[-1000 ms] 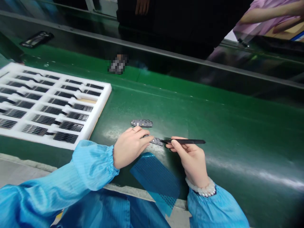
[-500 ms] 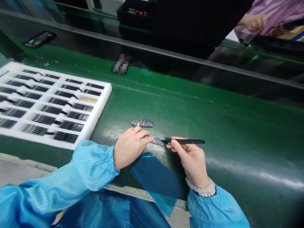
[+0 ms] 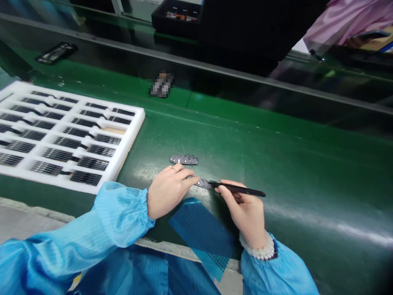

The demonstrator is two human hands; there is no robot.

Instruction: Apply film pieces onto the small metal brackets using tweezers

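Observation:
My left hand [image 3: 172, 186] is closed on a small dark circuit board [image 3: 203, 183], with its fingers over the board's left end and hiding that part. Black tweezers [image 3: 242, 189] are pinched in my right hand [image 3: 242, 205]. Their tip meets the right end of the board; whether anything sits between the points is too small to tell. Just beyond my left fingers a second dark board [image 3: 184, 159] lies flat. Nearer my body, a blue translucent sheet [image 3: 202, 229] with rows of small dark dots hangs partly over the table's front edge.
On the left, a white foam tray [image 3: 139, 116] holds many black flex strips in slots. The green table [image 3: 276, 164] stretches right. Beyond it run a dark rail, a black phone-like part [image 3: 57, 53], a pixelated item [image 3: 161, 85] and a black box [image 3: 156, 22]. A pink sleeve [image 3: 346, 24] shows top right.
The tweezers' rear end has dipped toward me while their tip stays at the board. My right hand has shifted slightly nearer my body. A co-worker's hand at top right has moved out of sight.

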